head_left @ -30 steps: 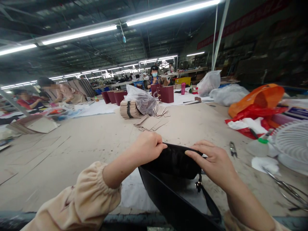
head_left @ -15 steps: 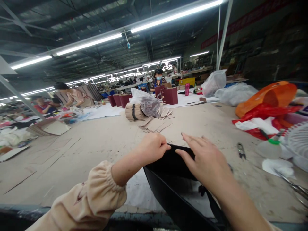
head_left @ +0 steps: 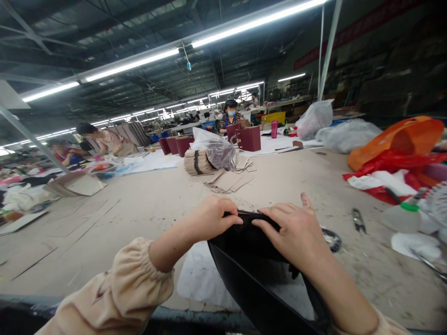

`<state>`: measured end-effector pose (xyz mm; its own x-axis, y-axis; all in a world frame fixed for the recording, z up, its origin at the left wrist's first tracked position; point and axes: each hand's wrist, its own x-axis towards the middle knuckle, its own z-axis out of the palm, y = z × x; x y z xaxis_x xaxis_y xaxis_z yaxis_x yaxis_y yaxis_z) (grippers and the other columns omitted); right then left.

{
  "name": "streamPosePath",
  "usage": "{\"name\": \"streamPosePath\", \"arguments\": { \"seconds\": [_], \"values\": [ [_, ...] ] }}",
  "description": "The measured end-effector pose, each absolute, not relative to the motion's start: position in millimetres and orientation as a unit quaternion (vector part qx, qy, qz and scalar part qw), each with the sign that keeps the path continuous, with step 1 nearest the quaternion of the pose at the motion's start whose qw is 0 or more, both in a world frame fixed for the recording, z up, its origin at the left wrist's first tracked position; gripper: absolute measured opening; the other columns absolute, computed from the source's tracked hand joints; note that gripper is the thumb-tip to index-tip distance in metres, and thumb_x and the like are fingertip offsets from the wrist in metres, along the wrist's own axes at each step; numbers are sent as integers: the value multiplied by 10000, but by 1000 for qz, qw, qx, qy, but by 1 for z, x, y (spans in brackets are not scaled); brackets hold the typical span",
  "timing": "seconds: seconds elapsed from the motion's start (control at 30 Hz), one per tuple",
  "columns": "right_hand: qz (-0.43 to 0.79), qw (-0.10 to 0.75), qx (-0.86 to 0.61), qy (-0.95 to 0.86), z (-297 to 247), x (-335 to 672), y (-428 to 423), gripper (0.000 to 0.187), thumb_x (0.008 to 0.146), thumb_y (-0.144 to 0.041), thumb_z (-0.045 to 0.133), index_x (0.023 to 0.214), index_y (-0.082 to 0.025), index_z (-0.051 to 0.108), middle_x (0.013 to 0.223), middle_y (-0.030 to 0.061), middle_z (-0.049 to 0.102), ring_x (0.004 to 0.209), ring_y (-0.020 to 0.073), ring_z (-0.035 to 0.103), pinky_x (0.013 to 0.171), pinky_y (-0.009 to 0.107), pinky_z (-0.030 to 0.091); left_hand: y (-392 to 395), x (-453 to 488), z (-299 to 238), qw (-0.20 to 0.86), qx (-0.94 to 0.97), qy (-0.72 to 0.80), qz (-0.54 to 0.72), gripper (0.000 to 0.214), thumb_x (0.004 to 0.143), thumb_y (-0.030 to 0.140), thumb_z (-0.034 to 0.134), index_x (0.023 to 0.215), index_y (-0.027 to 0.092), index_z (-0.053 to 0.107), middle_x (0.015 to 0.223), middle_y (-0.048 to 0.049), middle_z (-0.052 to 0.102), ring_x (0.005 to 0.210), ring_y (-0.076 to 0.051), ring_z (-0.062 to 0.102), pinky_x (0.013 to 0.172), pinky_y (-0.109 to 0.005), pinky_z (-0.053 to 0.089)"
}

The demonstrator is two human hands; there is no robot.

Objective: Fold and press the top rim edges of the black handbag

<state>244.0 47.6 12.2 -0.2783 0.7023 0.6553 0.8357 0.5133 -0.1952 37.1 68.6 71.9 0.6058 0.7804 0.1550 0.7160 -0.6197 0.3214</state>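
A black bag (head_left: 240,284) stands at the near edge of the table, its mouth spread wide. White shows through its inside. My left hand (head_left: 217,216) pinches the far top edge between thumb and fingers. Just right of it, my right hand (head_left: 296,230) grips the same edge, thumb inside and fingers over the outer face, with one finger raised. A small gap of black edge lies between the two thumbs. Under the bag is a white sheet (head_left: 195,274). Partly behind my right wrist lies a dark round object (head_left: 333,238).
Thread snips (head_left: 358,220), a green-collared bottle (head_left: 405,215) and orange and red plastic bags (head_left: 394,144) are on the right. Ahead sit a bundle of brown card pieces (head_left: 197,163) and burgundy bags (head_left: 249,138). Co-workers sit or stand beyond.
My left hand has shifted slightly left along the edge, fingers more spread. The right hand's raised finger now sticks up, and more of the dark round object shows.
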Motion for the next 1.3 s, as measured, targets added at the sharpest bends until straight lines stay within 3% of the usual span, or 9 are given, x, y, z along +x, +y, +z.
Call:
{"name": "streamPosePath", "arguments": {
  "seconds": [0.2, 0.53, 0.83, 1.17, 1.23, 1.3],
  "values": [
    [-99, 355, -486, -793, 10, 244, 50, 141, 817, -356, 581, 758, -265, 671, 704, -9, 678, 717, 162, 609, 922, 400, 326, 69, 40, 69, 72, 886, 436, 143, 235, 819, 325, 549, 670, 160, 625, 665, -4, 613, 624, -104, 522, 605, -216, 370],
    [-92, 353, -488, -793, 14, 243, 49, 168, 812, -344, 568, 697, -252, 649, 687, -24, 664, 698, 163, 605, 1012, 485, 192, 67, 47, 69, 31, 869, 478, 125, 272, 816, 349, 529, 637, 164, 617, 633, -6, 609, 608, -114, 515, 584, -231, 348],
    [-99, 343, -481, -801, 15, 242, 49, 230, 823, -330, 536, 624, -233, 598, 612, -22, 617, 669, 154, 584, 991, 451, 243, 68, 52, 68, 18, 854, 505, 122, 282, 801, 360, 534, 624, 160, 623, 645, -24, 627, 607, -133, 532, 568, -249, 352],
    [-50, 307, -492, -813, 24, 287, 18, 230, 834, -381, 528, 691, -248, 649, 651, -11, 646, 644, 159, 600, 947, 422, 356, 41, 90, 72, 51, 866, 480, 131, 251, 800, 339, 544, 644, 163, 633, 675, -25, 639, 606, -135, 537, 561, -249, 370],
    [-45, 309, -496, -810, 25, 290, 14, 170, 825, -362, 543, 796, -257, 673, 734, -3, 677, 707, 172, 621, 956, 425, 361, 44, 93, 71, 51, 862, 486, 138, 249, 796, 328, 546, 630, 161, 625, 668, -24, 636, 599, -133, 533, 559, -250, 364],
    [-48, 323, -490, -809, 26, 289, 12, 232, 808, -353, 560, 997, -256, 653, 908, 17, 694, 834, 194, 630, 985, 440, 345, 47, 94, 69, 53, 856, 494, 142, 253, 795, 324, 544, 616, 160, 615, 657, -21, 630, 591, -129, 528, 557, -249, 361]
  ]
}}
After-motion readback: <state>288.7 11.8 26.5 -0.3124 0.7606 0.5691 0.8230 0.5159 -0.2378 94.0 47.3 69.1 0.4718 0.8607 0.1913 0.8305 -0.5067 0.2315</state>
